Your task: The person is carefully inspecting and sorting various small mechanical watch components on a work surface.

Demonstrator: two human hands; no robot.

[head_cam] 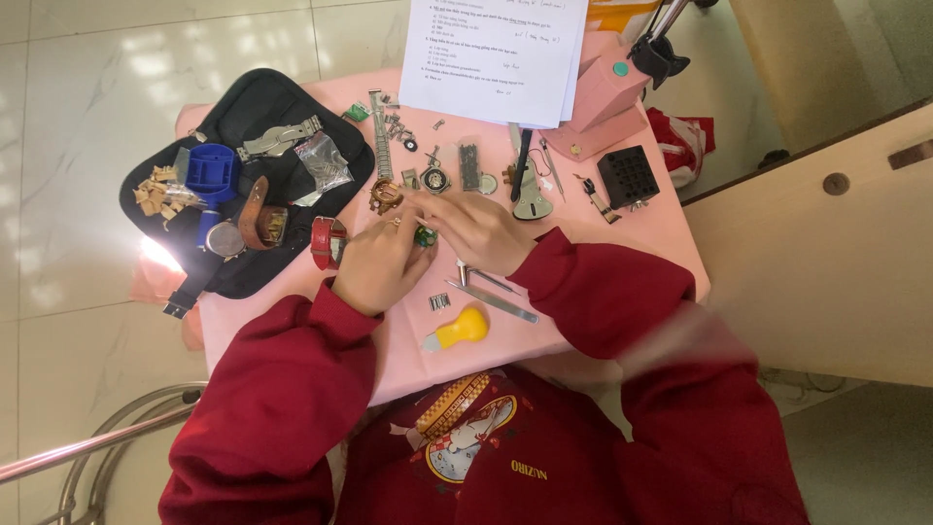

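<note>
Both my hands meet at the middle of a small pink table (pixel 622 209). My left hand (pixel 381 262) and my right hand (pixel 481 231) pinch a small round green-faced watch piece (pixel 426 236) between their fingertips. A red watch strap (pixel 327 242) lies just left of my left hand. A coppery watch case (pixel 385 196) sits just beyond my left hand's fingers. Metal tweezers (pixel 491 296) and a yellow-handled tool (pixel 455 331) lie near my wrists on the table's near side.
A black pouch (pixel 258 107) at the left holds a blue holder (pixel 212 169), a brown strap, a metal bracelet and a bag of parts. Small parts and hand tools lie along the far side, with a black block (pixel 627 176), printed sheets (pixel 496 58) and a pink stand (pixel 603 97).
</note>
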